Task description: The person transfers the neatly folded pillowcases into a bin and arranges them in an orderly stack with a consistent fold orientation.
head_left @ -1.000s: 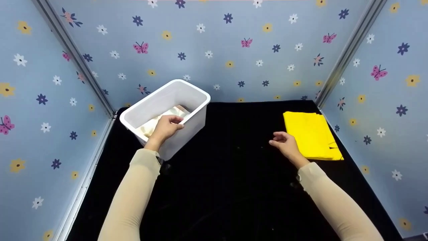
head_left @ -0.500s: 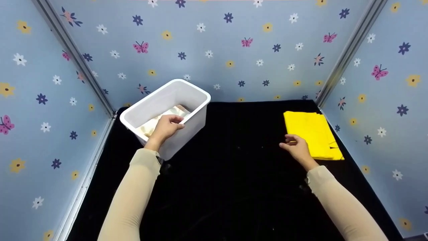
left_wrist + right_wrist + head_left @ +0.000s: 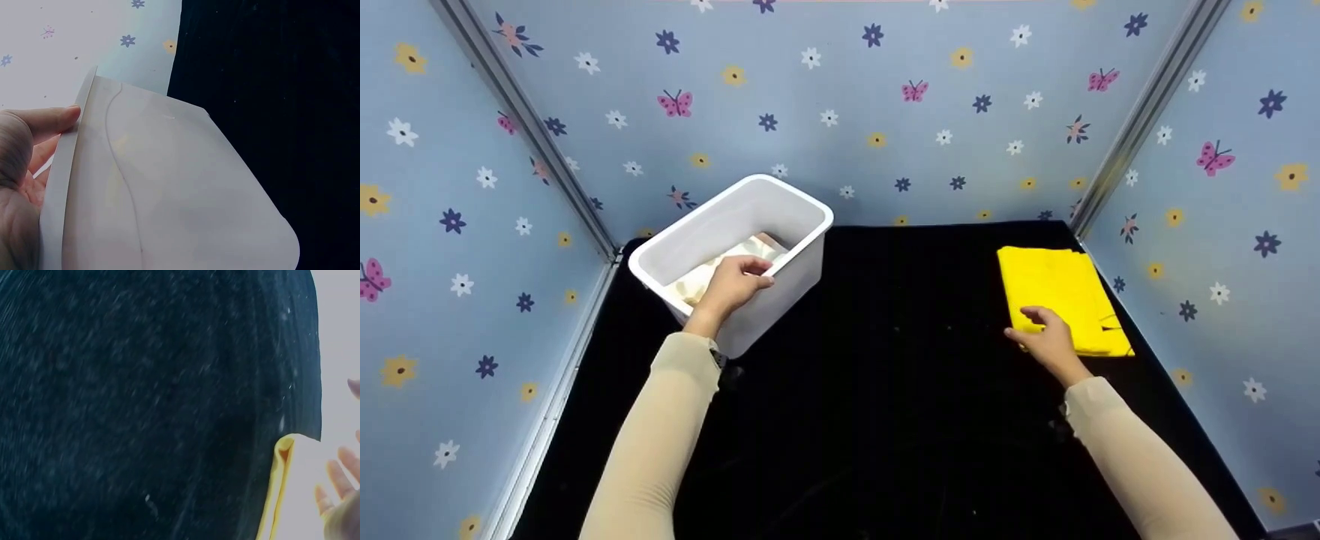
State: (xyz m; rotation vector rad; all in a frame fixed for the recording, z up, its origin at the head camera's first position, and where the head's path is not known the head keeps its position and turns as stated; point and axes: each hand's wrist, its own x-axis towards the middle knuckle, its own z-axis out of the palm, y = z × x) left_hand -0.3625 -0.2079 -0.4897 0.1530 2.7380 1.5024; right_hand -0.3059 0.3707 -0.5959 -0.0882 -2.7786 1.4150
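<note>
A white plastic bin [image 3: 784, 304] stands at the left of the black surface, and my left hand [image 3: 731, 285] pinches its near rim. In the left wrist view the thumb lies outside the bin wall [image 3: 180, 180], the fingers inside. Pale patterned fabric [image 3: 754, 246] with a pinkish-brown corner lies in the bin, partly hidden by that hand. On the right lies a folded yellow cloth [image 3: 1050, 279], flat, with dark thin cords at its right side. My right hand [image 3: 1051, 341] overlaps its lower left edge, fingers apart and holding nothing. The right wrist view shows the fold of the yellow cloth [image 3: 275, 489] beside the fingers.
Blue walls [image 3: 870, 90] printed with flowers and butterflies enclose the back and both sides, with metal posts [image 3: 1140, 112] at the corners. A black covering [image 3: 885, 390] spreads beneath the bin and the yellow cloth.
My right hand has moved rightward and slightly nearer, from beside the yellow cloth to over its lower left edge, its fingers spreading wider. The left hand and the bin have stayed in place.
</note>
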